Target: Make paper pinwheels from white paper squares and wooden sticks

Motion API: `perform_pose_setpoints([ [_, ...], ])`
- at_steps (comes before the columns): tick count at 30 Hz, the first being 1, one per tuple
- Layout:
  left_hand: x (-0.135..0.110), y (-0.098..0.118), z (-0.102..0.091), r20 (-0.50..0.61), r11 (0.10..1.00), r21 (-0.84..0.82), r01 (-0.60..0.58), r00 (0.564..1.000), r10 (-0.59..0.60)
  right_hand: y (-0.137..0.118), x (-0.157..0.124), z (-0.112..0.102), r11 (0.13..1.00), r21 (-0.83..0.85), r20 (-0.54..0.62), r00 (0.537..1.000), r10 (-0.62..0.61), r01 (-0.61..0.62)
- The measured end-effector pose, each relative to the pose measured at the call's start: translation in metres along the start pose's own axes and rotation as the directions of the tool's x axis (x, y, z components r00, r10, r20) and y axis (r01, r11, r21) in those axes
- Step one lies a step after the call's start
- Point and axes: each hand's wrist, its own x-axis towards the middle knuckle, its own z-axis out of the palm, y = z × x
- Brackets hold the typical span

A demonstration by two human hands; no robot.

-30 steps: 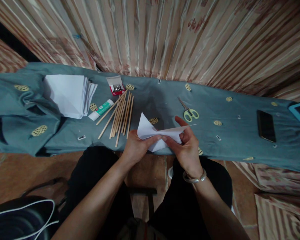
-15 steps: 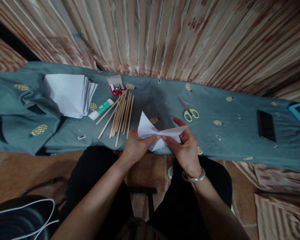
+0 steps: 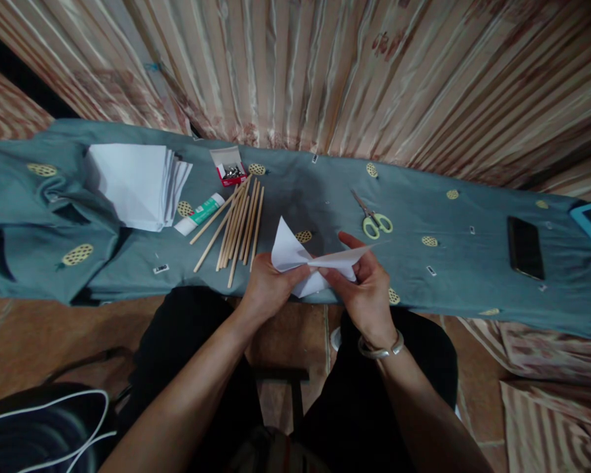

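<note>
A folded white sheet of paper (image 3: 290,253) is held up over the near edge of the table between both hands. My left hand (image 3: 266,289) pinches its left side, fingers closed on the fold. My right hand (image 3: 369,289), with a metal bangle at the wrist, grips the right side, thumb on top. One pointed flap of the paper stands up to the left and a thin edge sticks out to the right.
On the teal cloth (image 3: 448,263) lie a stack of white paper (image 3: 132,184), a glue stick (image 3: 199,215), several wooden sticks (image 3: 236,226), a small red box of clips (image 3: 230,167), green-handled scissors (image 3: 372,217) and a dark phone (image 3: 525,248). A striped curtain hangs behind.
Both hands and the paper stay almost in the same place; the view has shifted slightly.
</note>
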Motion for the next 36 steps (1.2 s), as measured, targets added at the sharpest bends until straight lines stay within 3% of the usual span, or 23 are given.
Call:
perform_pose_setpoints([
  [36, 0.0029, -0.0047, 0.0002, 0.006, 0.999, 0.001, -0.050, 0.999, 0.050, 0.0035, 0.0011, 0.0027, 0.995, 0.100, 0.012, 1.000, 0.021, -0.022],
])
